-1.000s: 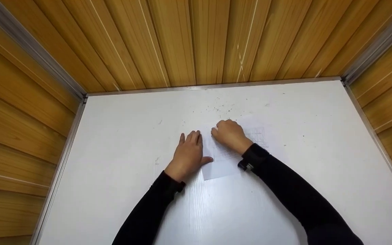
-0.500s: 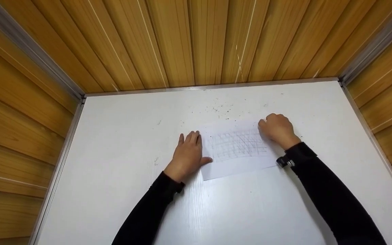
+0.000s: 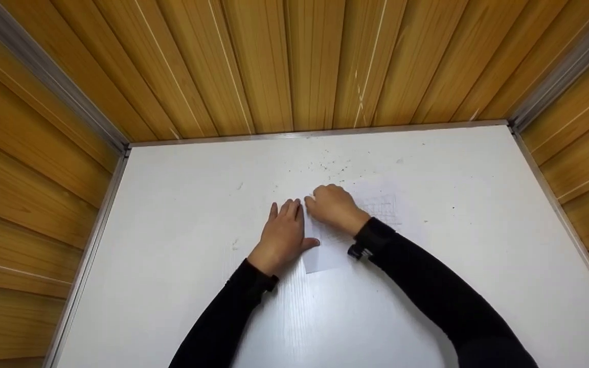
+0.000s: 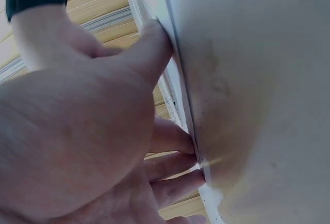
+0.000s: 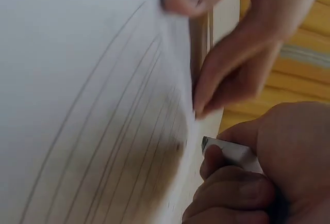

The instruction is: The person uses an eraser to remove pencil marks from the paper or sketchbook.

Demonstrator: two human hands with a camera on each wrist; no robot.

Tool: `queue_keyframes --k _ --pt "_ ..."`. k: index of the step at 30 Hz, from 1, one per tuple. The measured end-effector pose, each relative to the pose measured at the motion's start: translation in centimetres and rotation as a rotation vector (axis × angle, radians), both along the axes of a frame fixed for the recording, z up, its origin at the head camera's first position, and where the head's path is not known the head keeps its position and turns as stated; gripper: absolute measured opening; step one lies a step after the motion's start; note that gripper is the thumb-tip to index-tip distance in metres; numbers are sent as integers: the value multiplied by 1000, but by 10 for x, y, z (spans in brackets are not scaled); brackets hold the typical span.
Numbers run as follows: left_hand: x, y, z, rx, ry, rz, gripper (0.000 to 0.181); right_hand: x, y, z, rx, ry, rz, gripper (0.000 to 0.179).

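A white sheet of paper (image 3: 322,261), marked with a grid of drawn lines (image 3: 380,205), lies on the white table. My left hand (image 3: 282,232) rests flat along the paper's left edge, thumb spread onto the sheet. Over the sheet's upper left part is my right hand (image 3: 338,208), fingers curled round a small white eraser (image 5: 241,155) with a darkened corner. In the right wrist view the eraser's end pokes out close to the paper. The left wrist view shows the left fingertips (image 4: 185,185) down on the surface. My right hand and forearm hide part of the grid.
Dark crumbs (image 3: 333,166) are scattered on the table (image 3: 197,184) beyond the paper. Wood-grain panels (image 3: 274,66) with metal edging stand along the back and both sides.
My right hand swept to the right end of the paper half a second ago, and is now back at the left, near the left hand. The left hand has stayed put.
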State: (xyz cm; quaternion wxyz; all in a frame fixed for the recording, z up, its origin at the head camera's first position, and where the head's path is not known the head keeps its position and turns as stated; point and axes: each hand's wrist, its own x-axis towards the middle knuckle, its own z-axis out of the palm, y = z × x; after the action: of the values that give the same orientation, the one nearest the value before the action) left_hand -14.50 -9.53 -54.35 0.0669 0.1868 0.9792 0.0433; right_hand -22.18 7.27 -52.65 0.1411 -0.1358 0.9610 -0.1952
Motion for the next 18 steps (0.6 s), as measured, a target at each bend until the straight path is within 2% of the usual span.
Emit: queue_keyframes --k 3,5,8,12,15,18 --pt "0 -1 -1 4 5 -5 108 -2 -8 -5 23 11 12 48" --pt "0 0 -2 -2 6 -3 108 -5 4 -8 21 9 -5 47" --pt "-1 2 -2 -22 6 1 108 -15 43 -8 -7 -41 -56 51" --pt "-4 4 -1 -53 5 -4 108 -29 114 -6 -10 -110 -163 61" --pt "-8 5 -2 -64 9 -6 108 -36 158 -3 19 -112 -221 66" --pt "-11 5 -4 -71 6 -2 109 -38 181 0 29 -98 -248 66"
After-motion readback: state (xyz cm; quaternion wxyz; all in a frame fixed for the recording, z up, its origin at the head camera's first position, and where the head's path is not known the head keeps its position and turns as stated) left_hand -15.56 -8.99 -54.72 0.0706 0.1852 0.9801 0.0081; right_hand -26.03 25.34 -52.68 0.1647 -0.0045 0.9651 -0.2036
